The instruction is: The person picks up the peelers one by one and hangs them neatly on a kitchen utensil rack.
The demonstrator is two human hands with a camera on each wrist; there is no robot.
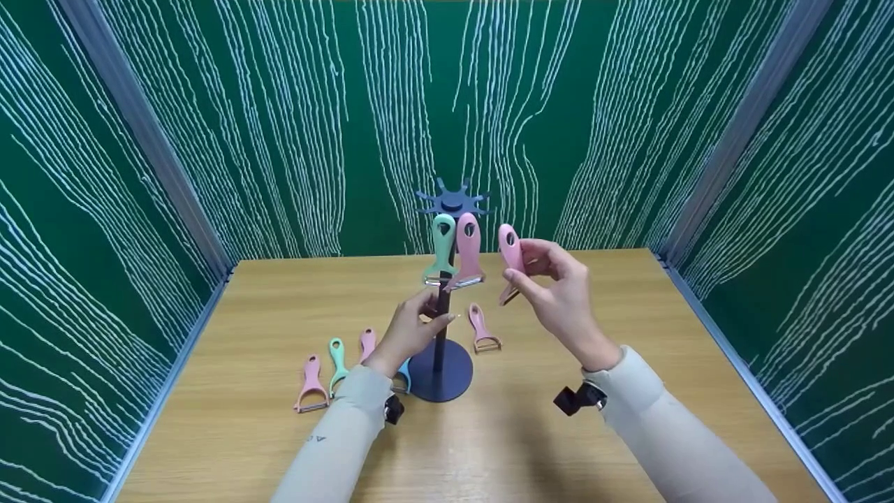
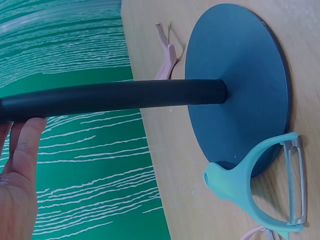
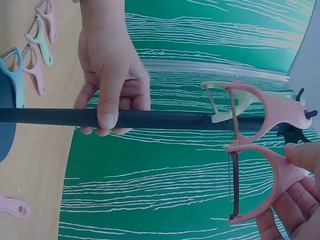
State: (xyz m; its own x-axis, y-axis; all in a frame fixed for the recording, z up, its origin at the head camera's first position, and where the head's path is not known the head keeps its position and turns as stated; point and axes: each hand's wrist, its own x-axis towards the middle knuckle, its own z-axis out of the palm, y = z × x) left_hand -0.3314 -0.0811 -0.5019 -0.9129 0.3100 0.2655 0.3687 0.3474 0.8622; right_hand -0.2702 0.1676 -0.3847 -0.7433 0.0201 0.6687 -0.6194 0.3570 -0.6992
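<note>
My left hand (image 1: pixel 407 327) grips the upright pole (image 3: pixel 165 120) of a black stand, thumb on one side and fingers round the other, as the right wrist view shows. To the right of the stand, my right hand (image 1: pixel 564 297) pinches a pink peeler (image 1: pixel 513 258) by its handle, with the hole end up and the blade down. From the star-shaped hook top (image 1: pixel 452 203) hang a green peeler (image 1: pixel 441 258) and another pink peeler (image 1: pixel 469 255), side by side. The held peeler is close beside this hanging pink one in the right wrist view.
Left of the round base (image 1: pixel 457 381) lie two pink peelers, one (image 1: pixel 311 377) farther left, a green peeler (image 1: pixel 337 358) and a blue peeler (image 2: pixel 232 180) near the base. One more pink peeler (image 1: pixel 478 323) lies right of the pole. Green walls surround the wooden table (image 1: pixel 594 454).
</note>
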